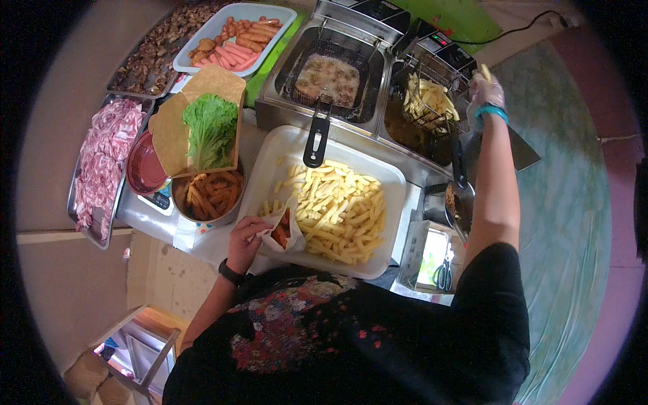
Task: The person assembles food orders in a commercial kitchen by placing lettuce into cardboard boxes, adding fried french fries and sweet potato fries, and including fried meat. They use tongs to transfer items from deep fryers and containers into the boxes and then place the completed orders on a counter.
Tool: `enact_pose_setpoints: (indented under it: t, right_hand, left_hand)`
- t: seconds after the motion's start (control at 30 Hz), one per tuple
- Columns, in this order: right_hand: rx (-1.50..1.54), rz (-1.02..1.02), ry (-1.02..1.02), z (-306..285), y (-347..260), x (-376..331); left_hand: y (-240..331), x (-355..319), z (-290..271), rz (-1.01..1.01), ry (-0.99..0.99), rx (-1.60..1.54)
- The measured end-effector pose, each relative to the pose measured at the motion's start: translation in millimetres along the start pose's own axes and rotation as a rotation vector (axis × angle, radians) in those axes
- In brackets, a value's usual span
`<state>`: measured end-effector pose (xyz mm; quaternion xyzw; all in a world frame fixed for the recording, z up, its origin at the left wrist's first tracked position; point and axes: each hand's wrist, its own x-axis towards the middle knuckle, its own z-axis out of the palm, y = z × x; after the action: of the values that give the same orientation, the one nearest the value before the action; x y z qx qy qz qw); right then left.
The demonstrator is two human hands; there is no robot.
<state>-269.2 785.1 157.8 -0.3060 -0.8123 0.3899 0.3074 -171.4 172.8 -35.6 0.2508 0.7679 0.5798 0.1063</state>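
Observation:
At the near left edge of the white tub, my left hand is closed on a small white paper bag, with reddish-brown fried pieces showing in its mouth. Pale French fries fill much of the white tub beside it. My right hand, in a clear plastic glove, reaches out to the far right. A yellow French fry sticks up from its pinched fingers. Just left of this hand, a wire fryer basket of cooked fries is raised over the right oil well.
Another basket bubbles in the left fryer well; its black handle juts over the tub. Leftward stand a pot of fried strips, lettuce in a cardboard box, raw meat and a sausage tray. Scissors lie at right.

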Motion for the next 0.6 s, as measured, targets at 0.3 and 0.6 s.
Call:
enact_pose_setpoints:
  t: [0.3,0.6]
  right_hand:
    - [0.012,-0.09,-0.889,13,-59,-304]
    - [1.605,0.703,-0.405,-15,-16,-272]
  left_hand:
    - [1,1,0,0.059,0.005,0.001]
    - [1,-2,-2,0.072,0.029,0.043]
